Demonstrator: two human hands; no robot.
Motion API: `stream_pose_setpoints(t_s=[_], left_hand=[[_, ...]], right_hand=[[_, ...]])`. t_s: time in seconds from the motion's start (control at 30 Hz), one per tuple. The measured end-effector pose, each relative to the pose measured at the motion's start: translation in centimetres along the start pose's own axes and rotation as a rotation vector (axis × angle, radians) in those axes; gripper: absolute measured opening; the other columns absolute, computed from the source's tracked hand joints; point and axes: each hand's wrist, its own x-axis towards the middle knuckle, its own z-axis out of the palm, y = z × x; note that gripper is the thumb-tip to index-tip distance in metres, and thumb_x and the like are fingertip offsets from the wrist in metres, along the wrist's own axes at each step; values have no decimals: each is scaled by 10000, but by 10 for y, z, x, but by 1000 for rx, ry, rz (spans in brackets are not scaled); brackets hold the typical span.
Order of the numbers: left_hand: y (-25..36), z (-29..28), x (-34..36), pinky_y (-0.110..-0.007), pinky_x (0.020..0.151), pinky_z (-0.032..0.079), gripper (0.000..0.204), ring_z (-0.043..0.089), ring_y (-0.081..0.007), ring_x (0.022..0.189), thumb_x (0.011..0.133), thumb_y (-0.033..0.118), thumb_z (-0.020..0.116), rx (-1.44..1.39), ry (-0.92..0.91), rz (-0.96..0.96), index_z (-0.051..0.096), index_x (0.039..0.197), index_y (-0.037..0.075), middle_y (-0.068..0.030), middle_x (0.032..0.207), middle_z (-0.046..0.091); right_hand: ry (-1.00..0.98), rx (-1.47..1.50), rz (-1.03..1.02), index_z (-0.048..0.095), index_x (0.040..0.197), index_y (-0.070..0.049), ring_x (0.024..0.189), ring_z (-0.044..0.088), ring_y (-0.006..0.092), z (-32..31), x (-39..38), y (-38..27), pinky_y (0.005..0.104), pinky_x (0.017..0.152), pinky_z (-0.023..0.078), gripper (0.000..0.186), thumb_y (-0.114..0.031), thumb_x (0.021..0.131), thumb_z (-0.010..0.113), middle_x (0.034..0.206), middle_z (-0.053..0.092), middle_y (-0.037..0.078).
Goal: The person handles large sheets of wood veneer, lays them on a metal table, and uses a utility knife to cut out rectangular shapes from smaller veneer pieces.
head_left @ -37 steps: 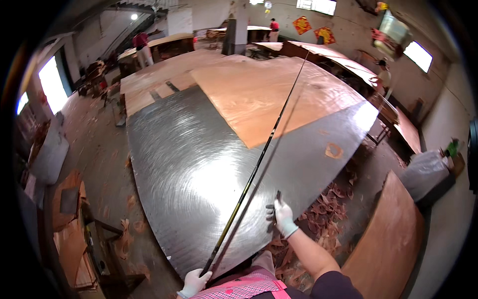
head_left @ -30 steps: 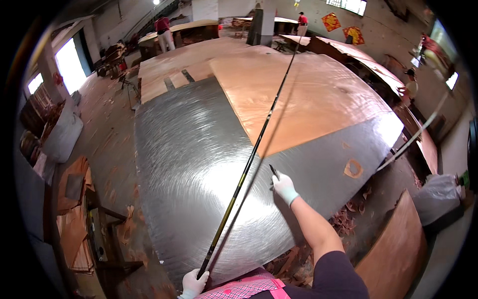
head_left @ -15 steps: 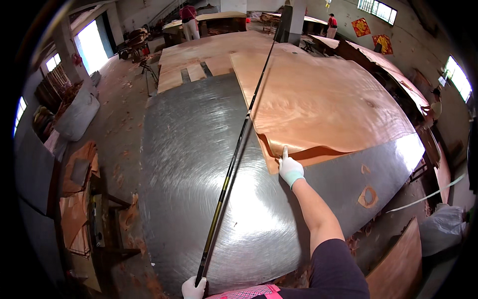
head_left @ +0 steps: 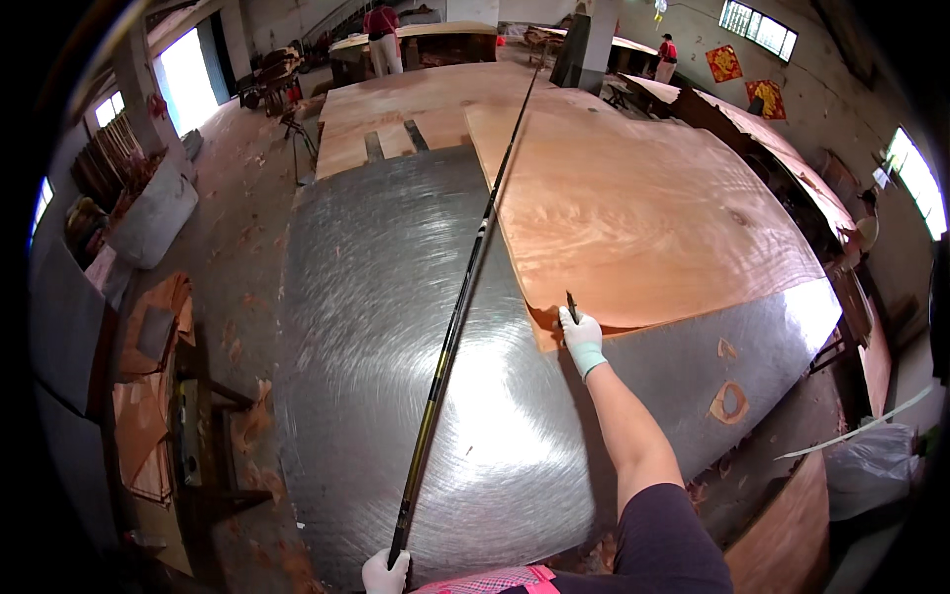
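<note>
My gloved left hand [head_left: 385, 573] is closed around the thick end of a long black pole [head_left: 435, 391]. The pole slants away across the metal-topped table [head_left: 376, 287] and over the left edge of a thin wood veneer sheet [head_left: 633, 213]. At the sheet's near-left corner is my gloved right hand [head_left: 584, 335], closed on a small dark tool [head_left: 571, 305] whose kind I cannot make out. Beside that hand the veneer edge is slightly raised over another layer [head_left: 546, 332]. A ring-shaped veneer scrap [head_left: 730, 402] lies on the metal to the right.
More veneer [head_left: 396, 99] covers the table's far end. Veneer scraps are stacked on a low stand [head_left: 148, 426] at left, with a pale bin [head_left: 153, 223] beyond. Stacked sheets [head_left: 782, 148] line the right side. Two people [head_left: 384, 40] [head_left: 666, 59] stand far back; another [head_left: 867, 223] is at right.
The lifted, curled near edge of the veneer has come down almost flat. My right hand has turned and shifted slightly, and the dark tool now shows in it. My left hand keeps its hold.
</note>
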Motion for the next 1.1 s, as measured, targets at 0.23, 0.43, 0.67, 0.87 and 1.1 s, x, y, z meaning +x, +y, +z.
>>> stream_pose_setpoints(t_s=[0.23, 0.43, 0.67, 0.87, 1.1], left_hand=[[31, 1, -1, -356, 543, 401, 250, 485, -160, 575, 892, 254, 664, 30, -76, -8, 642, 806, 20, -48, 640, 560], [19, -5, -1, -360, 556, 405, 265, 485, -172, 583, 893, 271, 661, 70, -48, 16, 636, 802, 24, -58, 645, 560], [35, -9, -3, -360, 575, 425, 263, 507, -174, 596, 884, 278, 671, 33, -65, -32, 647, 821, 24, -62, 668, 585], [21, -4, -1, -371, 564, 410, 271, 499, -183, 588, 886, 280, 666, 43, -49, -46, 640, 804, 23, -69, 656, 581], [45, -6, -5, -378, 551, 391, 292, 483, -199, 571, 900, 290, 637, -7, -73, -77, 622, 782, 24, -81, 627, 551]], right_hand=[[-28, -405, -118, 650, 1150, -31, 519, 557, 135, -36, 16, 52, 301, 506, 458, 365, -313, 931, 573, 720, 657, 59], [-335, -758, -64, 433, 1379, 33, 1073, 608, 399, -25, -23, 10, 439, 952, 457, 553, -329, 962, 416, 1144, 620, 283], [-298, -954, -43, 83, 1507, 18, 925, 648, 408, -37, -19, -17, 478, 848, 494, 718, -320, 959, 401, 1014, 658, 274], [-97, -589, -249, 259, 1494, -62, 952, 633, 411, -27, -13, -32, 460, 827, 498, 680, -414, 956, 482, 1010, 659, 259], [20, 321, 185, 614, 1102, -82, 470, 580, 132, 15, -8, -33, 296, 390, 396, 317, -340, 919, 636, 744, 626, 54]])
